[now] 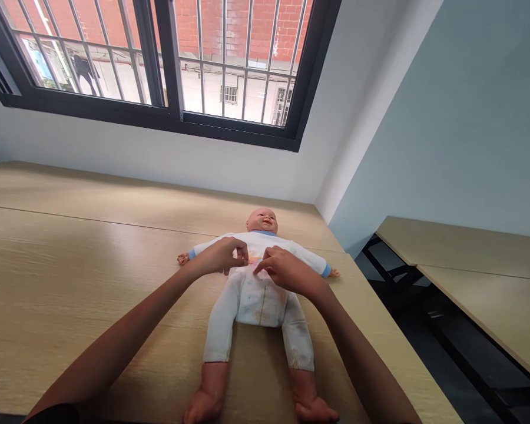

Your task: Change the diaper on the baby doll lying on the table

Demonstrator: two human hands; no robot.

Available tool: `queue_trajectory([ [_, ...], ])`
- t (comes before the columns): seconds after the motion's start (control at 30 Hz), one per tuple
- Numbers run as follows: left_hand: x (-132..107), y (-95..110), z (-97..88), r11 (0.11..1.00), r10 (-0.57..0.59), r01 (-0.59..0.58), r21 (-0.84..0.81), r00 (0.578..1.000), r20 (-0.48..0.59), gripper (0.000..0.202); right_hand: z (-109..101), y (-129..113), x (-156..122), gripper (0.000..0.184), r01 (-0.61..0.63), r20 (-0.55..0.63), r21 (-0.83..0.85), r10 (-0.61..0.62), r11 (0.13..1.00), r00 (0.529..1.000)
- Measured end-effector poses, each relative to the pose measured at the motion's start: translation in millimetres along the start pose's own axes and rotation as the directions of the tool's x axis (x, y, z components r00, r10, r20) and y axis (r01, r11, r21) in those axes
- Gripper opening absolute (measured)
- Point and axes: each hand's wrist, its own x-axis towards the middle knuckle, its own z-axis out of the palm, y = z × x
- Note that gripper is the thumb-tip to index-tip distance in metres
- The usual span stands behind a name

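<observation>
A baby doll [263,220] lies on its back on a wooden table, head toward the window and bare feet toward me. It wears a white top [309,254] with blue collar and cuffs, and stained white pants [260,303]. Over the doll's belly my left hand [227,255] is closed, thumb and fingertips pinched at the front of the top near a coloured print. Beside it my right hand [286,269] is also closed at the top, with one finger reaching down and the others curled. The cloth between the fingertips is partly hidden. The doll's arms are spread out sideways.
The light wooden table [92,271] has a seam across it and ends at a right edge. Beyond a gap stands another wooden table [481,294] with a black metal frame. A barred window [172,112] is set in the wall behind.
</observation>
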Motion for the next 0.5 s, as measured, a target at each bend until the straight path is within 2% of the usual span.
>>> queue_trajectory([
  [0.07,-1,-1,-4.4,1.0,-0.009,0.009,0.012,1.0,0.006,0.016,0,8,2,0.037,-0.01,0.056,0.062,0.006,0.998,0.998],
  [0.13,-3,-5,-10.0,0.998,-0.037,0.035,0.055,0.999,0.028,0.021,-6,24,-1,0.039,-0.055,0.061,0.11,0.049,0.992,0.997],
  [0.23,-1,-17,-18.8,0.979,-0.107,0.101,0.176,0.994,0.024,0.025,-19,58,-12,0.038,-0.226,0.011,0.134,0.226,0.965,0.974],
  [0.3,3,-30,-23.0,0.957,-0.124,0.135,0.256,0.991,-0.058,0.024,-22,83,-21,0.038,-0.35,0.006,0.145,0.353,0.925,0.936],
  [0.4,11,-50,-25.6,0.933,-0.116,0.169,0.317,0.977,-0.18,0.038,-13,114,-27,0.053,-0.445,-0.005,0.149,0.451,0.883,0.892],
  [0.5,18,-67,-22.3,0.928,-0.143,0.197,0.317,0.972,-0.187,0.054,6,127,-22,0.07,-0.428,-0.017,0.148,0.435,0.891,0.9],
])
